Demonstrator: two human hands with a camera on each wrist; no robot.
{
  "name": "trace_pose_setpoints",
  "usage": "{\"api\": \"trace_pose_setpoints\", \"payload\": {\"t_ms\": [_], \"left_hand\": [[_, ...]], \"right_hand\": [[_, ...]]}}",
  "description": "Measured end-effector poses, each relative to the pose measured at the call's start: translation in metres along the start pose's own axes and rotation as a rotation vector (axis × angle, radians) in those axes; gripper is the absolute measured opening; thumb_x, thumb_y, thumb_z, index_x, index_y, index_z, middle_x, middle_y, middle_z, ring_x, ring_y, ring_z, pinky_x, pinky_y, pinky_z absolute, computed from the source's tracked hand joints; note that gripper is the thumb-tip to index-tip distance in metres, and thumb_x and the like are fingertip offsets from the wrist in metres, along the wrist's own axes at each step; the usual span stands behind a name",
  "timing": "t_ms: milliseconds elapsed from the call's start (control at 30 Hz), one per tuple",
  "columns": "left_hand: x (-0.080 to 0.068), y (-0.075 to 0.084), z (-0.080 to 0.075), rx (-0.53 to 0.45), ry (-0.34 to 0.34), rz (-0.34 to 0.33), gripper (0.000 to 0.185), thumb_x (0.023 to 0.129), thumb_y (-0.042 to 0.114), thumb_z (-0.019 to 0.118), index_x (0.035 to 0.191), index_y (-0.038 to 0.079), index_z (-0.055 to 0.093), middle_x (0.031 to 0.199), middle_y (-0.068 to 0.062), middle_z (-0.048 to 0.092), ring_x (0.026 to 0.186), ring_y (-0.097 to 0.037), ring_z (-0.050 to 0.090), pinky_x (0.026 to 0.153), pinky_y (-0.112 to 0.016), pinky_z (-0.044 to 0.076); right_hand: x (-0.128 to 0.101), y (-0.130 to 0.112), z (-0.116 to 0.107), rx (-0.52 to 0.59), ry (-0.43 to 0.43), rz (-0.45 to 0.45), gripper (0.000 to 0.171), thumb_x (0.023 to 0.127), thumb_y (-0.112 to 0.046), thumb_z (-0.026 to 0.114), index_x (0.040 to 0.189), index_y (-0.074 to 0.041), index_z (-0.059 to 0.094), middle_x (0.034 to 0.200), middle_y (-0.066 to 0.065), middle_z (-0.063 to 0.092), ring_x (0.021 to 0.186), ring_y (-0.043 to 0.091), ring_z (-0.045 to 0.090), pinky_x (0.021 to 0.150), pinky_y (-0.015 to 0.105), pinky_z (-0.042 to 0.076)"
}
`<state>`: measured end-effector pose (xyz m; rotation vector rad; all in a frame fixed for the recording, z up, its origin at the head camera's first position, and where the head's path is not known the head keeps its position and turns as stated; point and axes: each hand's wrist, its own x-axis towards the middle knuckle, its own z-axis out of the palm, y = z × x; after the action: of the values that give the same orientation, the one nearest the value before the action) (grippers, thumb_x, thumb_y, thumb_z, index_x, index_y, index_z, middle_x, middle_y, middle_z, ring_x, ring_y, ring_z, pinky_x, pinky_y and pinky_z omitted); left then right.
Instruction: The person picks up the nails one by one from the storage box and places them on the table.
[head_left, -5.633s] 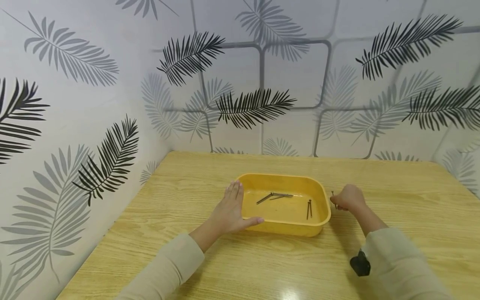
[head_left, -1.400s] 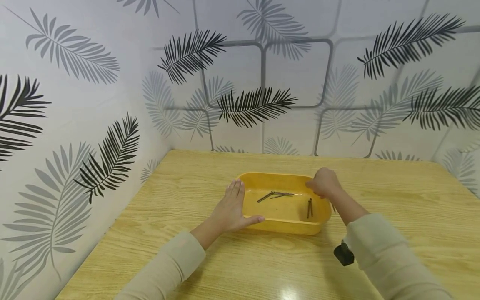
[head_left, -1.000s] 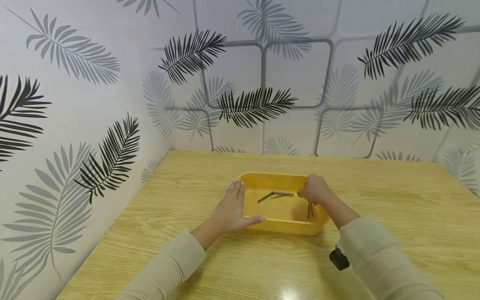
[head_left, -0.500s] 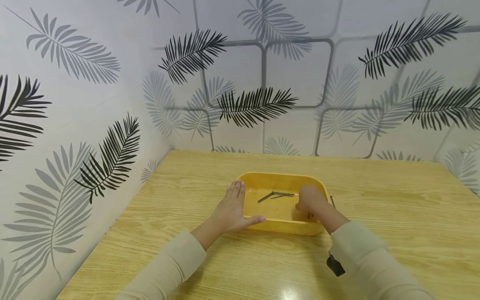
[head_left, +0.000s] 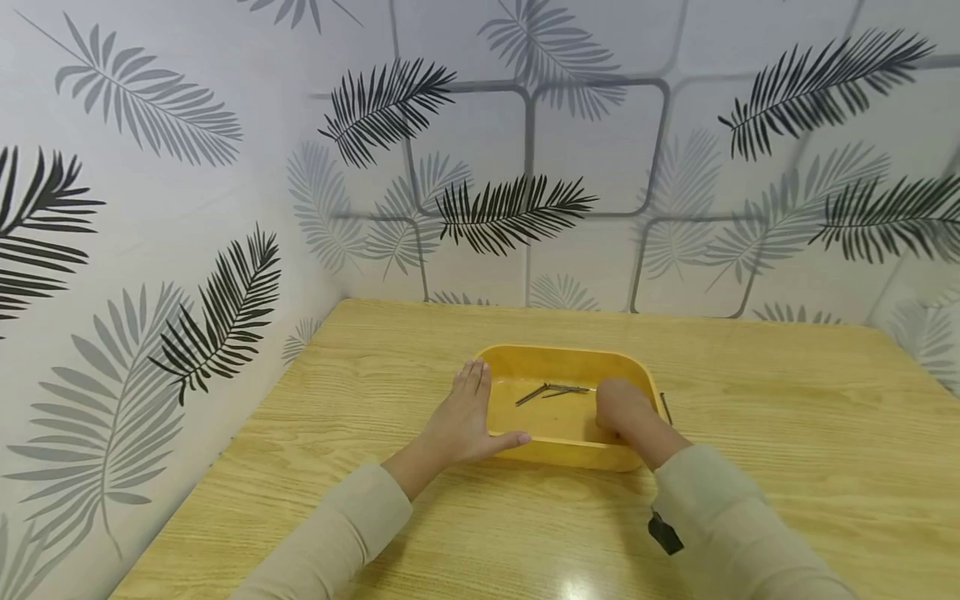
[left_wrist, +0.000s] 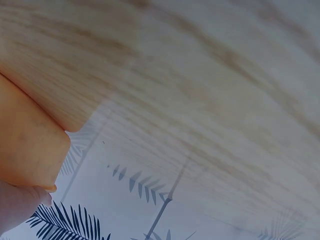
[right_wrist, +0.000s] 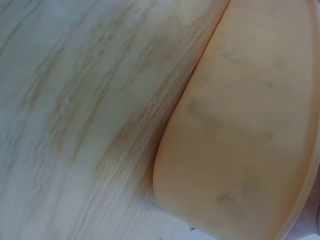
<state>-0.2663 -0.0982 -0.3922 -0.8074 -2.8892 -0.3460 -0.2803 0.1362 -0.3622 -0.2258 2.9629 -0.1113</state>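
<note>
A yellow plastic tray sits on the table. My left hand rests on its left end, fingers straight over the side and thumb along the front rim. Inside the tray's right part is my right hand, back of the hand upward. It hides its own fingertips and the spot where two nails lay. Several nails lie loosely crossed on the tray floor between the hands. Just outside the right end, another nail is seen. Only the tray's outer wall and a sliver of hand show in the right wrist view.
The wooden table extends around the tray on all sides. Behind it rises a wall with a feather and leaf pattern. A small black device hangs below the right sleeve.
From beside the right end, my right hand has come over the rim and down into the tray, covering the two nails there. The left hand has stayed in place.
</note>
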Motion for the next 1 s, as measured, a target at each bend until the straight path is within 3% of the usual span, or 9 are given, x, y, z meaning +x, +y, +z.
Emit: {"api": "trace_pose_setpoints", "payload": {"t_ms": [300,500,733,800,1000], "left_hand": [[-0.0001,-0.0006,0.0004,0.005,0.009,0.001,0.135,0.061,0.093,-0.001,0.144,-0.012,0.013,0.152,-0.028,0.011,0.142,-0.04,0.011,0.117,-0.044,0.013],[-0.0009,0.0,-0.0009,-0.001,-0.003,-0.004,0.132,0.063,0.092,0.003,0.144,-0.012,0.013,0.152,-0.027,0.01,0.143,-0.039,0.01,0.117,-0.044,0.012],[-0.0006,0.0005,-0.0012,0.013,-0.019,-0.013,0.114,0.079,0.079,0.033,0.144,-0.011,0.011,0.153,-0.027,0.007,0.143,-0.038,0.008,0.118,-0.043,0.011],[-0.0007,0.0005,-0.0013,0.012,-0.02,-0.012,0.115,0.078,0.081,0.031,0.144,-0.011,0.01,0.153,-0.027,0.007,0.143,-0.038,0.008,0.118,-0.044,0.011],[-0.0011,0.0007,-0.0023,0.001,-0.023,-0.01,0.131,0.063,0.092,0.003,0.144,-0.011,0.01,0.153,-0.027,0.007,0.143,-0.038,0.008,0.118,-0.044,0.011]], "right_hand": [[-0.0016,-0.0066,-0.0003,0.005,-0.046,0.061,0.02,0.086,0.002,0.047,0.068,-0.003,0.053,0.066,0.009,0.045,0.055,0.015,0.038,0.043,0.021,0.029],[-0.001,-0.007,-0.0002,-0.012,-0.048,0.054,0.021,0.086,0.004,0.045,0.068,-0.002,0.052,0.065,0.01,0.046,0.055,0.015,0.039,0.043,0.021,0.029],[0.0026,-0.005,0.0021,0.027,-0.021,0.059,0.018,0.084,0.004,0.047,0.069,-0.001,0.056,0.071,0.012,0.049,0.061,0.019,0.044,0.046,0.024,0.034],[0.0032,-0.0051,0.0024,0.03,-0.026,0.065,0.015,0.083,0.004,0.048,0.071,-0.001,0.056,0.073,0.012,0.05,0.062,0.019,0.044,0.046,0.024,0.035],[0.0023,-0.0065,-0.0005,0.023,-0.011,0.038,0.014,0.081,0.004,0.048,0.07,-0.001,0.055,0.071,0.01,0.049,0.061,0.018,0.044,0.046,0.023,0.035]]}}
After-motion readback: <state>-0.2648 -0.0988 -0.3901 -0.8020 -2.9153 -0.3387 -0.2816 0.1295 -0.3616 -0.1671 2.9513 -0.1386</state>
